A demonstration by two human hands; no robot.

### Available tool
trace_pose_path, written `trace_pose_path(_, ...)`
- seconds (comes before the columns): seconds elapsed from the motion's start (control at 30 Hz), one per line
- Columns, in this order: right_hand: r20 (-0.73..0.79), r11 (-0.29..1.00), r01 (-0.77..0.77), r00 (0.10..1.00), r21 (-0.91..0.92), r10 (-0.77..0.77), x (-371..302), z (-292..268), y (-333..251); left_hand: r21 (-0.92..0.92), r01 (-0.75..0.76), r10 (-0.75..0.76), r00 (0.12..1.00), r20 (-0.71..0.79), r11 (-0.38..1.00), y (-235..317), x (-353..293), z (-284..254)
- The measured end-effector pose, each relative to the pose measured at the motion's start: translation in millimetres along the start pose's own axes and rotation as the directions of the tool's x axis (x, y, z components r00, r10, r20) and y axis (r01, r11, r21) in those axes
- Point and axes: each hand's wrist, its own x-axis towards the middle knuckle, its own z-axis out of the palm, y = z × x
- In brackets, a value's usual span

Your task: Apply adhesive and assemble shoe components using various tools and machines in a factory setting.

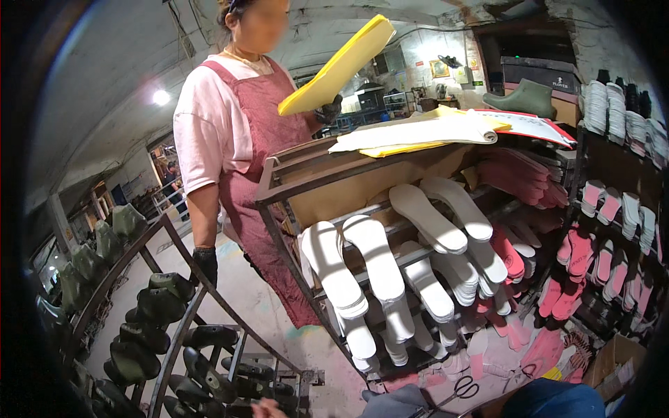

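Only blurred fingertips of my left hand [266, 409] show at the lower edge, left of the middle. Whether they hold anything cannot be made out. Closest to them are dark green rubber boots [209, 373], lying in rows on a metal rack [182, 331]. My right hand is out of the picture. White insoles [376, 258] hang in bundles on a slanted shelf stand [306, 285] ahead. Black-handled scissors [456, 396] lie on a surface below it, near a grey rounded shape [395, 403] that I cannot identify and blue cloth [554, 400].
Behind the racks stands a person [244, 139] in a dark red apron, holding yellow sheets [338, 66] in a gloved hand. More sheets [418, 132] and a green boot [523, 99] rest on the stand. Shelves at right carry pink insoles [575, 254]; a cardboard box [617, 359] sits below.
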Motion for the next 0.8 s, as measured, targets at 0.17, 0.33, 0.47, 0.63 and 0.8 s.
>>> trace_pose_path(0.17, 0.029, 0.898, -0.082, 0.997, 0.432, 0.077, 10, -180, 6, 0.634, 0.320, -0.224, 0.947, -0.230, 0.703, -117, -199, 99)
trace_pose_path(0.33, -0.619, 0.987, -0.154, 0.779, -0.038, 0.098, 20, -417, -59, 0.862, 0.171, 0.018, 0.979, -0.204, 0.477, -139, -245, 103)
trace_pose_path(0.47, -0.874, 0.882, -0.455, 0.472, -0.124, 0.121, 44, -541, -48, 0.936, 0.037, 0.048, 0.997, -0.057, 0.349, -149, -242, 107)
trace_pose_path(0.63, -0.800, 0.478, -0.878, 0.270, 0.023, 0.535, 69, -615, 30, 0.961, -0.227, 0.158, 0.967, 0.202, 0.156, -168, -223, 29)
trace_pose_path(0.8, -0.838, 0.555, -0.808, 0.155, 0.198, 0.523, 66, -636, 88, 0.972, -0.230, 0.174, 0.961, 0.216, 0.059, -168, -231, 23)
